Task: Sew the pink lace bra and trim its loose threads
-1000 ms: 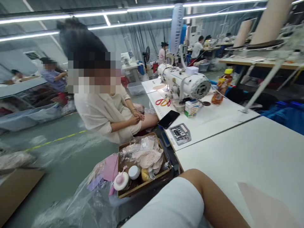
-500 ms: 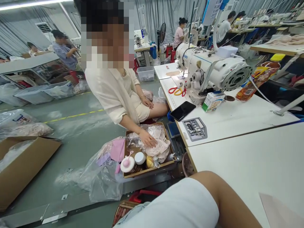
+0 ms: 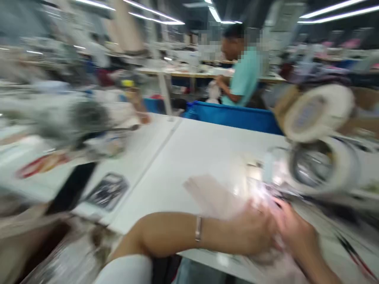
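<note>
My left hand [image 3: 257,227], with a bracelet on the wrist, reaches across to the right side of the worktable. Its fingers are bent over pale pink fabric [image 3: 288,272], though motion blurs their edges. Close beside it, my right hand [image 3: 302,234] grips the same fabric from the right, fingers and thumb closed. Both hands are at a brightly lit spot in front of a white machine [image 3: 352,161], whose parts there are too smeared to make out. A flat pale pink piece [image 3: 207,193] lies on the white tabletop [image 3: 166,177] left of the hands.
At left are a blurred sewing machine [image 3: 71,114], a black phone [image 3: 72,185], red-and-yellow-handled scissors [image 3: 43,163] and a bottle [image 3: 136,100]. A blue bin [image 3: 237,116] stands behind the table. Beyond it, a person in a green shirt [image 3: 244,75] works. Red-handled tweezers [image 3: 353,252] lie right.
The view has swung right, from the seated co-worker and box to the tabletop and the machine at right. Both my hands have come into view, on the pale pink fabric.
</note>
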The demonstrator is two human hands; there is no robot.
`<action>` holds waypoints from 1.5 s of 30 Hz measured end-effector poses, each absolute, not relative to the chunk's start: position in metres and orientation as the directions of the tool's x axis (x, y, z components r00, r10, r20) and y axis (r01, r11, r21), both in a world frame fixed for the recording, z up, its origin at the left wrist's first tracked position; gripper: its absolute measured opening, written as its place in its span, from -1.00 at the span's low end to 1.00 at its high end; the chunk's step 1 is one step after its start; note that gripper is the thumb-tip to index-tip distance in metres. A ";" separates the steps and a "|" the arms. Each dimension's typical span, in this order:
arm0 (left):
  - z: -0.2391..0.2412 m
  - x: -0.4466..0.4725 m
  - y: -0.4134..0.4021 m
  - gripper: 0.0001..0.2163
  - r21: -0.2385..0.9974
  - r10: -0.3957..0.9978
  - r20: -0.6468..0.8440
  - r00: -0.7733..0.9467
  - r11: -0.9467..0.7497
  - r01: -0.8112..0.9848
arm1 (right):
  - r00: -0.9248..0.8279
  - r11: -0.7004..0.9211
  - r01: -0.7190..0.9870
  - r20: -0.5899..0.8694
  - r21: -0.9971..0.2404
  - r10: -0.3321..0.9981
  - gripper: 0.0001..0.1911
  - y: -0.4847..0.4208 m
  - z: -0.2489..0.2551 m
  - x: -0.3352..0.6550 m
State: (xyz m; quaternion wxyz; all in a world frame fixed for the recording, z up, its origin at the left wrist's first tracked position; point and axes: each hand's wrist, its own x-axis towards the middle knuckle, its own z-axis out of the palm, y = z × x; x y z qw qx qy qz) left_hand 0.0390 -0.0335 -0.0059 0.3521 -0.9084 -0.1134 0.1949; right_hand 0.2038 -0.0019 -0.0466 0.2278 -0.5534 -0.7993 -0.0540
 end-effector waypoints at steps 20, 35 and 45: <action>-0.028 0.043 -0.035 -0.45 -0.061 0.496 0.234 0.836 -0.851 0.522 | -0.217 0.315 0.929 0.405 -0.193 0.888 -0.60 -0.046 -0.035 0.225; -0.019 0.034 -0.012 -0.56 0.072 0.479 0.221 0.849 -0.877 0.476 | -0.247 0.301 0.950 0.378 -0.089 0.892 -0.56 -0.040 -0.028 0.222; -0.012 0.026 0.013 -0.67 0.122 0.459 0.198 0.866 -0.888 0.443 | -0.305 0.419 0.888 0.437 -0.191 0.846 -0.67 -0.024 -0.028 0.221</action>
